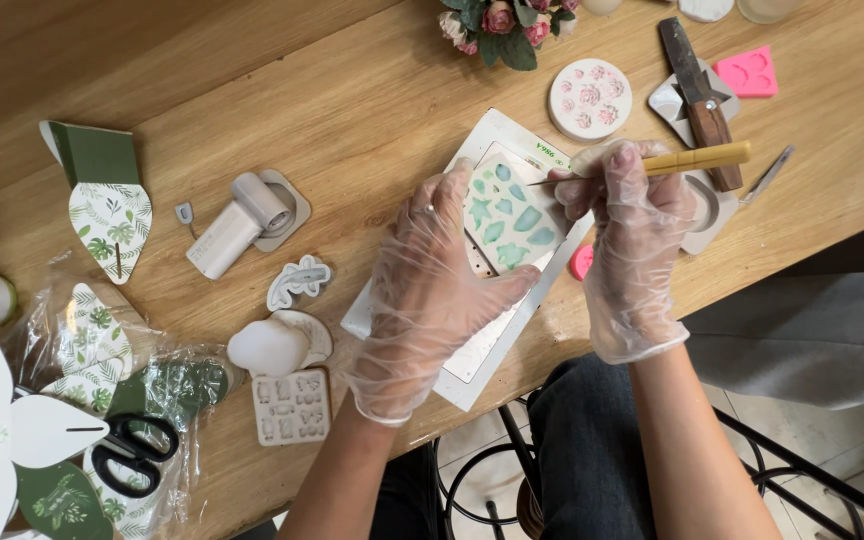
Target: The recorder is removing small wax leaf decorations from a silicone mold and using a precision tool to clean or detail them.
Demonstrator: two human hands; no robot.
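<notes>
Left hand [430,290] pins leaf-cavity silicone mould [505,212] steady on white board [497,345]; right hand [627,235] pinches wooden-handled pick [652,163], tip over far cavities

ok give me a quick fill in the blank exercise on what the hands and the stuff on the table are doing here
1. Both hands wear clear plastic ____.
2. The right hand holds a thin tool with a ____-coloured handle over the mould.
3. The left hand steadies the mould, whose cavities hold ____-coloured shapes.
4. The black-handled scissors lie at the ____ end of the wooden table.

Missing words: gloves; yellow; green; left
</notes>
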